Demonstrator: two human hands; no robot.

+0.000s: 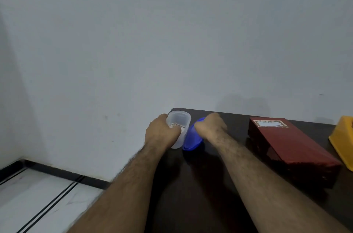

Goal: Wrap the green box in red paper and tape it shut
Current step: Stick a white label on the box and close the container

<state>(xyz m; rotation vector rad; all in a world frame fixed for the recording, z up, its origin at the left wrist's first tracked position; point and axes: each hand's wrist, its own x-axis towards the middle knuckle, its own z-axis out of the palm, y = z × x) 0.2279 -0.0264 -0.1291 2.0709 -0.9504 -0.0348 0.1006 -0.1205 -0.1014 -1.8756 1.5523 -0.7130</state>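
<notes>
Mostly wall: a plain grey-white painted wall [172, 32] fills the upper two-thirds of the head view. Bottom left, pale marble-look floor tile [28, 200] w/ black inlay stripes and a dark skirting strip along the wall base.

Next biggest, the dark glossy wooden table [200, 185], rounded far-left corner up against the wall, running off frame bottom and right.

Both bare forearms reach fwd over the table from the bottom edge.

On the table's right part lies the long flat rectangular box in dark red glossy paper [290, 146], w/ a pale bordered label at its far end. It lies flat, angled, near end toward the right edge of frame; no green shows, and tape can't be made out. Neither hand touches it; it sits well apart from both, right of the right forearm.

Just beyond it at the far right edge, a yellow plastic item [342, 139], cut off by the frame, can't tell what it is.

At the table's far-left corner stands a translucent white plastic tub [180, 127], upright, lid off, sth whitish inside, too blurred to name. Left hand [162, 133] is wrapped round its left side, fingers curled at the rim.

Just beside the tub on its right, a round blue plastic lid [193, 140] tilts on edge, lower rim on the table. Right hand [210, 125] is clenched over its top edge, gripping it.
</notes>
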